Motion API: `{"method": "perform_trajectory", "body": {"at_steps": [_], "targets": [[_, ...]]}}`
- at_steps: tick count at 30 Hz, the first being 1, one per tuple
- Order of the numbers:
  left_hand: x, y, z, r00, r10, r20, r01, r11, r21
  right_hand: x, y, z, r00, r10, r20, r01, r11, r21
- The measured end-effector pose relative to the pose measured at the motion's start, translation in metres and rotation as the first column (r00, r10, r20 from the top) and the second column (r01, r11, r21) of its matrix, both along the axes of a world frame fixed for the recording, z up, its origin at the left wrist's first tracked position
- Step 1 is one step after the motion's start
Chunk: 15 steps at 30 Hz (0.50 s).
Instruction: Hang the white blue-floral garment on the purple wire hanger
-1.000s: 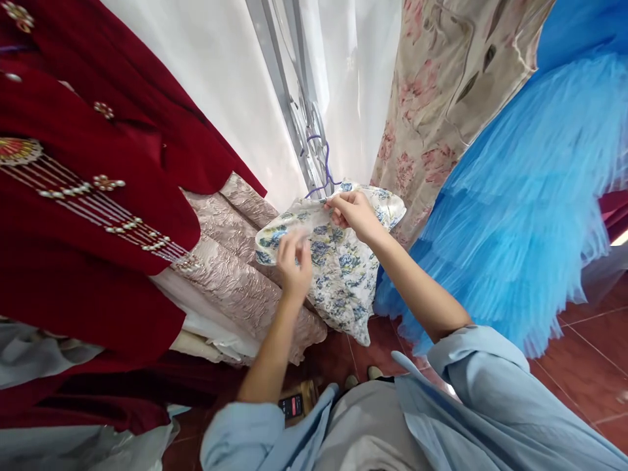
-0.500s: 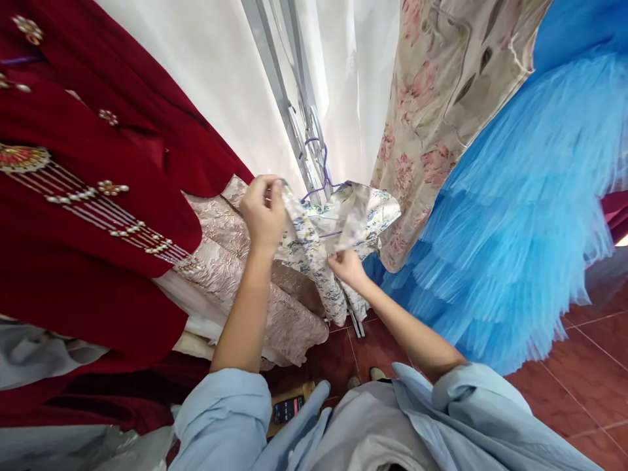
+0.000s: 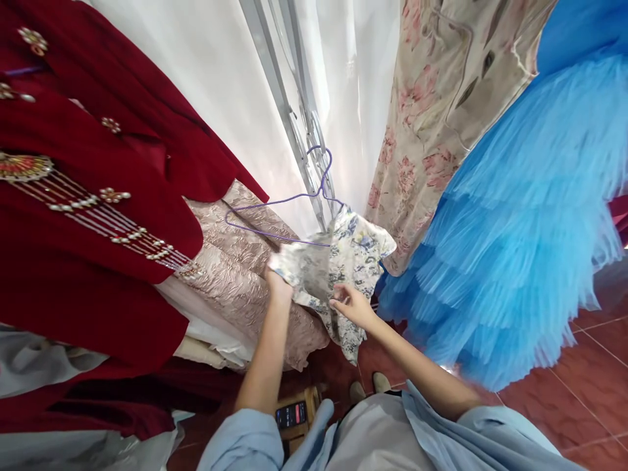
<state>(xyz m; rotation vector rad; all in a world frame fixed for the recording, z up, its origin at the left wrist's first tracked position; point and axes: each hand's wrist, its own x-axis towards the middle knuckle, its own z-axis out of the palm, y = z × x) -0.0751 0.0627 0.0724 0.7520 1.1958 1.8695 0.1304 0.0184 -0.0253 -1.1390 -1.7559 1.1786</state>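
Under floral garment [image 3: 360, 258], left hand [image 3: 279, 285], fingers hidden, grip unclear; right hand [image 3: 355, 307], fingers parted.

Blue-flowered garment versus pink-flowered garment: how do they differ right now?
Pattern: the blue-flowered garment has blue flowers on white; the pink-flowered garment has pink ones on beige.
Pose: the blue-flowered garment is bunched, partly off the purple hanger, its edge held by the left hand; the pink-flowered garment hangs untouched.
Extent: the blue-flowered garment shows whole and looks smaller; the pink-flowered garment runs past the picture's top.
Both are floral.
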Motion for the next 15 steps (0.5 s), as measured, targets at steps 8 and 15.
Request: {"method": "perform_trajectory", "body": {"at_steps": [8,15], "targets": [[0.072,-0.046,-0.044,0.653,-0.132,-0.746,0.218,0.976,0.018,0.017,0.006,0.037,0.906,0.407,-0.116,-0.41,0.912,0.003],[0.09,-0.085,-0.087,0.517,-0.787,-0.336,0.759,0.603,-0.246,0.106,0.007,0.091,0.962,0.261,0.082,-0.273,0.912,0.306]]}}
